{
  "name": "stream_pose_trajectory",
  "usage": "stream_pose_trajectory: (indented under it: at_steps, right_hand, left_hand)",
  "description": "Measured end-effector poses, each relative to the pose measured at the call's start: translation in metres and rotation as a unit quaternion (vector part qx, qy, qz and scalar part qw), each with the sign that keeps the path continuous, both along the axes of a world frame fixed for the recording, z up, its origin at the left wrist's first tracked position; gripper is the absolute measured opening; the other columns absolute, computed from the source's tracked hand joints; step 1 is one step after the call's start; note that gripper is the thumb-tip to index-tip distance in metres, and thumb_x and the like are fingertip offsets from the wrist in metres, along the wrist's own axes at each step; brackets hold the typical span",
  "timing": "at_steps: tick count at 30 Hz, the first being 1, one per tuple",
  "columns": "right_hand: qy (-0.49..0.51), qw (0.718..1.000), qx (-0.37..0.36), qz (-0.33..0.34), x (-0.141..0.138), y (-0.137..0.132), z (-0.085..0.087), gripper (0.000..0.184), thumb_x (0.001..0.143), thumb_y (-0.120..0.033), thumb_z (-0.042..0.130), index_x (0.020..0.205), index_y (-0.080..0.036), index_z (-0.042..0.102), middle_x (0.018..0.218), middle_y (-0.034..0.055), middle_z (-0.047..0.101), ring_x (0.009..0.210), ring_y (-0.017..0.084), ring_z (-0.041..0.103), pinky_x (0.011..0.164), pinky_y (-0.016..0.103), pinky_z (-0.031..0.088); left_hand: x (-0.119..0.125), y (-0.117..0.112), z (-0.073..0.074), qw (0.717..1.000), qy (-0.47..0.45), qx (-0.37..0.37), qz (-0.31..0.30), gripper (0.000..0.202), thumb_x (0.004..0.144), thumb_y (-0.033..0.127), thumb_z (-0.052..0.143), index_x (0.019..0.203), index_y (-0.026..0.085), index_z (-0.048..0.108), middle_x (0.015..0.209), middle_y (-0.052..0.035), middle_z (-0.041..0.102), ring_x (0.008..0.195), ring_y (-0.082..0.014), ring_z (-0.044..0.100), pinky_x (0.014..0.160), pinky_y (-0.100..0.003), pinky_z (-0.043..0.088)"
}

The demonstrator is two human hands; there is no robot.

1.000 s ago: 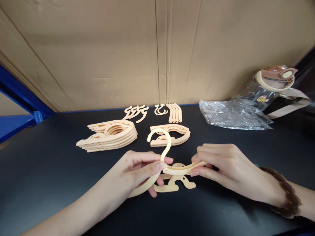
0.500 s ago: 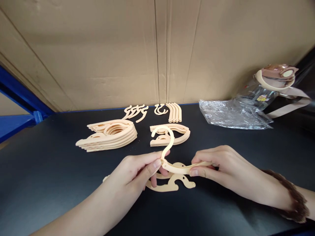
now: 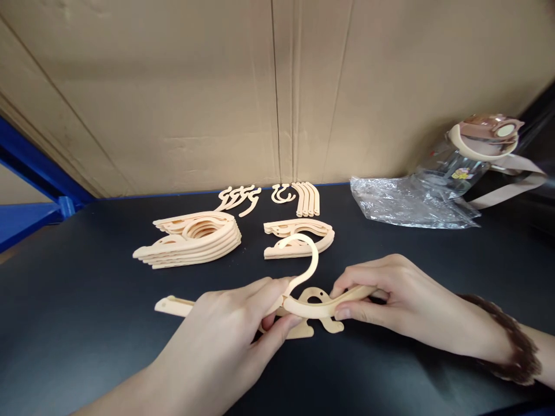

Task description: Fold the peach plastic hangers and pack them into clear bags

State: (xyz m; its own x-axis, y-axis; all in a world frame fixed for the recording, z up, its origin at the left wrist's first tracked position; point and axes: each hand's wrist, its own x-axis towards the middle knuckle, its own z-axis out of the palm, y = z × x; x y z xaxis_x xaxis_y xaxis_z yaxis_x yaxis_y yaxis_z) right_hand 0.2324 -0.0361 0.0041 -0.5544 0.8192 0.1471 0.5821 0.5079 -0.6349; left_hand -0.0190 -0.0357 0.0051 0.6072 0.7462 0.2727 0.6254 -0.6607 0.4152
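A cream folding clothes hanger point(image 3: 313, 266) is held between both hands, its curved hook standing up. My left hand point(image 3: 238, 323) is closed, thumb and fingers pinching the joint at the hook's base. My right hand point(image 3: 401, 294) grips the arm that reaches out to the right. To the left, a straight cream arm point(image 3: 173, 306) pokes out from behind my left hand; whether it is joined to the hanger is hidden. Beneath the hanger, flat cream hanger pieces point(image 3: 333, 327) lie on the black tabletop point(image 3: 390, 370), partly covered by my left hand.
Behind my hands lie a tall stack of folded cream hanger parts point(image 3: 195, 245) and a smaller stack point(image 3: 325, 240). Farther back are loose hooks point(image 3: 249, 202), two more hooks point(image 3: 281, 196) and short arms point(image 3: 307, 199). A clear plastic bag point(image 3: 403, 202) and a strapped bottle point(image 3: 472, 150) occupy the right.
My left hand has shifted its grip over the hanger's joint, and the hook has moved slightly right and lower. A straight arm now shows left of that hand. My right hand has barely moved.
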Motion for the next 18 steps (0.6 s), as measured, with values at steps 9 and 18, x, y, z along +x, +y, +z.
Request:
stream_pose_trajectory:
  at_steps: [9, 18]
  right_hand:
    - [-0.048, 0.922, 0.382, -0.047, 0.004, -0.009, 0.005, 0.02, 0.094, -0.034, 0.064, 0.109, -0.021, 0.062, 0.093, 0.0064, 0.067, 0.082, 0.021, 0.06, 0.074, 0.036, 0.043]
    - [-0.013, 0.977, 0.209, 0.038, -0.006, -0.008, 0.004, 0.021, 0.1, -0.038, 0.052, 0.094, -0.019, 0.056, 0.079, 0.0008, 0.059, 0.071, 0.015, 0.054, 0.064, 0.027, 0.044]
  left_hand:
    - [-0.003, -0.004, -0.004, 0.99, 0.004, 0.12, -0.074, 0.016, 0.098, 0.018, 0.048, 0.112, 0.022, 0.055, 0.064, 0.008, 0.052, 0.04, -0.0093, 0.044, 0.039, -0.022, 0.029]
    - [0.0, -0.011, -0.001, 0.97, 0.04, 0.179, -0.159, 0.021, 0.104, 0.028, 0.046, 0.113, 0.013, 0.057, 0.089, -0.0033, 0.074, 0.069, -0.0167, 0.069, 0.06, -0.029, 0.056]
